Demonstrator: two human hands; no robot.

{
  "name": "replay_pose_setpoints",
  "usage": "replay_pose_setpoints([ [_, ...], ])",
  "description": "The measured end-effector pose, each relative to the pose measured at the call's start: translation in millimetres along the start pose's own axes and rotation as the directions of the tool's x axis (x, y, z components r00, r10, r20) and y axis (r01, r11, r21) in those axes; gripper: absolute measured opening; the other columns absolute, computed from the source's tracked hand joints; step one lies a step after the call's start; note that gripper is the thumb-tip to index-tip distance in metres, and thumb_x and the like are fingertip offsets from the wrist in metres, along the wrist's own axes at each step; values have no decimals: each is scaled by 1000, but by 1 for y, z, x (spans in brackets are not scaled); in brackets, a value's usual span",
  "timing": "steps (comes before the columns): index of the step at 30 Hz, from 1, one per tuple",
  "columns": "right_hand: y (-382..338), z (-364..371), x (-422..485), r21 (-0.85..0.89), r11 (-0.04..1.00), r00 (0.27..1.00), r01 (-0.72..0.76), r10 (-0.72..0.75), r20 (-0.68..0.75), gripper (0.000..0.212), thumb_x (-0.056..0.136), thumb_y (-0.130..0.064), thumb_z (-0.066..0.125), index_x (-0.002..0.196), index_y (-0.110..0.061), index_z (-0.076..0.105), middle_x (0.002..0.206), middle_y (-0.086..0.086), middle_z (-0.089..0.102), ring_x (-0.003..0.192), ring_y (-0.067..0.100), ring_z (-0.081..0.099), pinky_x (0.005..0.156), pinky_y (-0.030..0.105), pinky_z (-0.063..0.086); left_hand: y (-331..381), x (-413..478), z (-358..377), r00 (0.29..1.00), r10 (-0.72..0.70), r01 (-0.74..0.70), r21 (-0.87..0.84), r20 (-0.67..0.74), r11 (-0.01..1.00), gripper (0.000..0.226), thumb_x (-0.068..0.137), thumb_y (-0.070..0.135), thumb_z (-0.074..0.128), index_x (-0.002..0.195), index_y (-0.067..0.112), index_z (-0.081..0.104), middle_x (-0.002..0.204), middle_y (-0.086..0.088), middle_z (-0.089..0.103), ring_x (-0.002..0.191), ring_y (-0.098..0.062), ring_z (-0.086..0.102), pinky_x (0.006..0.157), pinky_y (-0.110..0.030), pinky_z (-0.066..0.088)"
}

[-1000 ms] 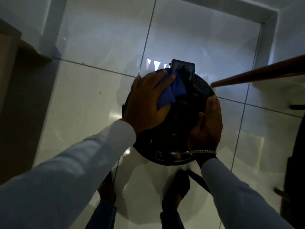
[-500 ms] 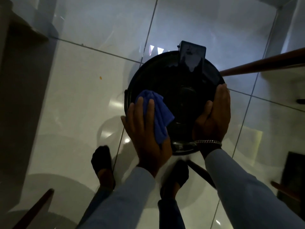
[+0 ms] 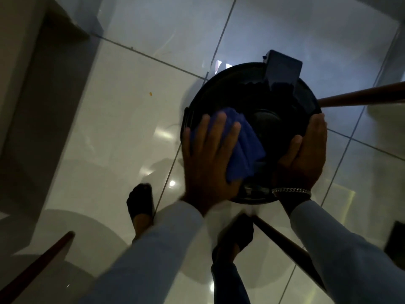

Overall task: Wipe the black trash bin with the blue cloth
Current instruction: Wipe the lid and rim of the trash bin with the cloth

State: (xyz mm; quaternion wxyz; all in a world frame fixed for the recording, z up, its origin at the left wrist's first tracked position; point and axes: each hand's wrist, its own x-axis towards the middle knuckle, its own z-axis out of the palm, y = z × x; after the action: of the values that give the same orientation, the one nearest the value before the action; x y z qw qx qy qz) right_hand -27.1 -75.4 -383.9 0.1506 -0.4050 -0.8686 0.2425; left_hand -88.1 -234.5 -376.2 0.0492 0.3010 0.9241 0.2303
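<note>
Black trash bin [image 3: 230, 95]: left hand [image 3: 208, 163] presses blue cloth [image 3: 245, 150], seemingly at rim.

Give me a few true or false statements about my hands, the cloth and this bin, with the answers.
1. The left hand presses the blue cloth flat on the black trash bin. True.
2. The right hand holds the cloth. False: it rests against the bin's right edge and touches no cloth.
3. A bracelet sits on the left wrist. False: it is on the right wrist.
4. The bin stands on a tiled floor. True.
</note>
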Motion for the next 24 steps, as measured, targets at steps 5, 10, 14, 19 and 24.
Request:
replay_pose_setpoints([
  [5,2,2,-1,-6,1000,1000,14,-14,-26,47,98,-13,37,143,0,29,151,21,34,144,32,28,120,49,24,-18,56,-14,995,73,-75,36,65,997,76,79,50,46,145,15,33,154,-13,32,143,-35,26,112,-57,24],
  [10,4,3,-3,33,999,998,10,-8,-56,47,99,-15,36,143,-3,30,151,19,35,144,32,28,120,49,25,2,43,-8,989,94,-115,184,118,976,82,79,51,47,148,14,25,157,-13,25,146,-36,18,114,-61,15],
  [14,3,3,-3,76,997,998,5,0,-69,46,97,-14,37,141,0,34,149,20,38,142,34,32,118,52,28,19,33,-6,945,246,-285,175,217,942,82,81,51,42,149,10,21,158,-16,20,147,-37,11,114,-64,10],
  [19,-6,-17,3,148,988,996,-47,36,76,46,96,-12,38,141,0,33,151,21,35,144,33,27,119,52,25,27,32,-34,864,385,-359,-137,324,923,76,91,47,40,150,10,13,160,-13,13,149,-28,3,119,-57,6],
  [24,-33,-62,-22,388,874,950,-294,313,14,44,97,-21,44,138,-6,41,143,17,47,136,28,41,114,42,35,29,50,-60,948,26,-7,-58,319,998,63,86,20,47,144,4,30,137,-22,44,127,-41,40,107,-51,36],
])
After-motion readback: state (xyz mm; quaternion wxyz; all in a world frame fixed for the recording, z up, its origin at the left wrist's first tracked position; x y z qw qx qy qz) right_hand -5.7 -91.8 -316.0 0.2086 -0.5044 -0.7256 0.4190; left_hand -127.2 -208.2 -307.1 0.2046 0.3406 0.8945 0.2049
